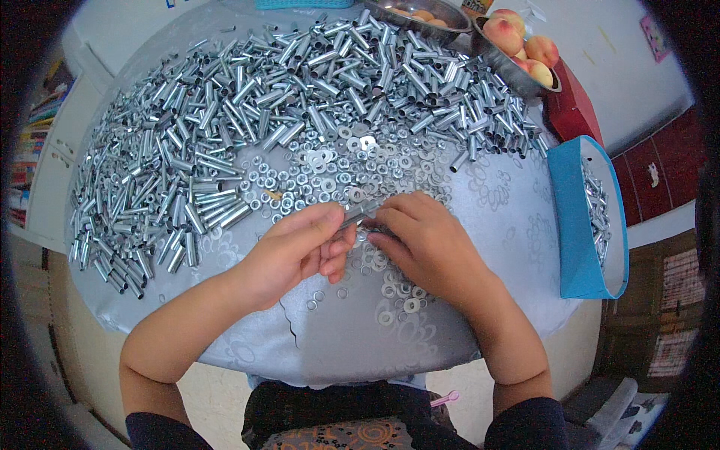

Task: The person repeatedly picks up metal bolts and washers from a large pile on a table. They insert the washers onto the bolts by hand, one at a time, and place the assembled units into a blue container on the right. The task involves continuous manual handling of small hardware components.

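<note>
A short silvery metal sleeve [358, 213] is pinched between the thumb and fingers of my left hand [289, 244], above the middle of the table. My right hand [435, 244] is closed at the sleeve's right end, its fingers bent; what they pinch there is hidden behind them. Just beyond both hands lies a spread of hex nuts [303, 178] and flat washers [316, 160]. More washers [388, 289] and thin spring rings [316, 300] are scattered below and between my hands.
Loose metal tubes [322, 82] heap across the far and left table [517, 292]. At right stands a blue bin [574, 217] with metal parts inside. Far right, a steel bowl [551, 85] of peaches [541, 51] sits by a red box [574, 109]. Another bowl [459, 27] is beside it.
</note>
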Tool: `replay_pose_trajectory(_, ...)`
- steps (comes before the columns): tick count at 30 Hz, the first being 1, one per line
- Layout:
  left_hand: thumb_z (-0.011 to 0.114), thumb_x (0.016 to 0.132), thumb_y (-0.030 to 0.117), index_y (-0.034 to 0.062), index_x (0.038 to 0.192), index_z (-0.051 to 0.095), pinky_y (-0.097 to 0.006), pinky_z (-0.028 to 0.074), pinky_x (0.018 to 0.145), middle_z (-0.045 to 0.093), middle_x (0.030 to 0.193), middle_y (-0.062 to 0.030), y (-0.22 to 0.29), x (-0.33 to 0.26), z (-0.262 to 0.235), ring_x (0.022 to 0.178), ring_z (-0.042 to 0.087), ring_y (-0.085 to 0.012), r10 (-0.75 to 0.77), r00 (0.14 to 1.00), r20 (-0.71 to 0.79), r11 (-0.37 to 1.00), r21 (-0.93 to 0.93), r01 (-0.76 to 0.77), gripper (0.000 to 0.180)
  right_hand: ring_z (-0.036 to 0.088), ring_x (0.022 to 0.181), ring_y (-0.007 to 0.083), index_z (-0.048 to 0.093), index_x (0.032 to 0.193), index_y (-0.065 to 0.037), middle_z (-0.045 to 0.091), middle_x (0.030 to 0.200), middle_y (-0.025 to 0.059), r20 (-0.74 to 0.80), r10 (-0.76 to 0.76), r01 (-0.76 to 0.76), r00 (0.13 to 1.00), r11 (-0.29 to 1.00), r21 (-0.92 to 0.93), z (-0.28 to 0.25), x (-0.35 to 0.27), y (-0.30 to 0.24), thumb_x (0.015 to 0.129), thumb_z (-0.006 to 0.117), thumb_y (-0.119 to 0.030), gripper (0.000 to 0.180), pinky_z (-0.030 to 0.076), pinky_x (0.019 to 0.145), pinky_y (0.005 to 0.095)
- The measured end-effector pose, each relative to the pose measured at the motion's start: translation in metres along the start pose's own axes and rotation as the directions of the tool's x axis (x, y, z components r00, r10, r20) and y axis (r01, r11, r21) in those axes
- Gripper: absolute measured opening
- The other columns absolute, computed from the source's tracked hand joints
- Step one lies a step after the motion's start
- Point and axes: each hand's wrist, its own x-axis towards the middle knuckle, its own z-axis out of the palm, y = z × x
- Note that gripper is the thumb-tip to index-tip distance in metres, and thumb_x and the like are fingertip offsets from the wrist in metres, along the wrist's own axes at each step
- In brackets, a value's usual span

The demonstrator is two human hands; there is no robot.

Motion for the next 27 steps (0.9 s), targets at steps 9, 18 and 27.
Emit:
replay_pose_trajectory(9,0.038,0.094,0.034,0.0066,0.085,0.045,-0.027,0.039,0.063,0.040,0.072,0.0009,0.001,0.001,0.003,0.062,0.041,-0.0098,-0.011,1.000,-0.026,1.000,-0.010,0.011,0.030,0.056,0.076,0.0286,0.059,0.080,-0.003,0.058,0.080,0.0097,-0.054,-0.014,0.013,0.998,1.000,-0.008,0.001,0.002,0.002,0.071,0.065,-0.010,0.013,0.044,0.068,0.0375)
replay_pose_trajectory(18,0.039,0.094,0.032,0.0047,0.085,0.047,-0.028,0.040,0.062,0.039,0.069,0.0013,-0.003,0.000,0.000,0.061,0.042,-0.0100,0.016,1.000,-0.019,1.000,-0.010,-0.016,0.030,0.062,0.077,0.0230,0.064,0.085,-0.003,0.064,0.084,0.0095,-0.287,0.337,-0.195,0.897,0.882,0.428,-0.008,0.002,-0.014,0.072,0.067,-0.003,0.013,0.048,0.068,0.0286)
replay_pose_trajectory(27,0.039,0.094,0.033,0.0044,0.085,0.047,-0.028,0.041,0.061,0.039,0.068,0.0014,-0.006,0.001,-0.001,0.060,0.042,-0.0102,0.009,0.999,-0.044,1.000,0.012,-0.009,0.031,0.062,0.077,0.0208,0.066,0.084,-0.008,0.065,0.084,0.0074,-0.376,0.170,-0.078,0.911,0.966,0.247,-0.007,0.000,-0.012,0.069,0.070,-0.004,0.016,0.048,0.068,0.0301)
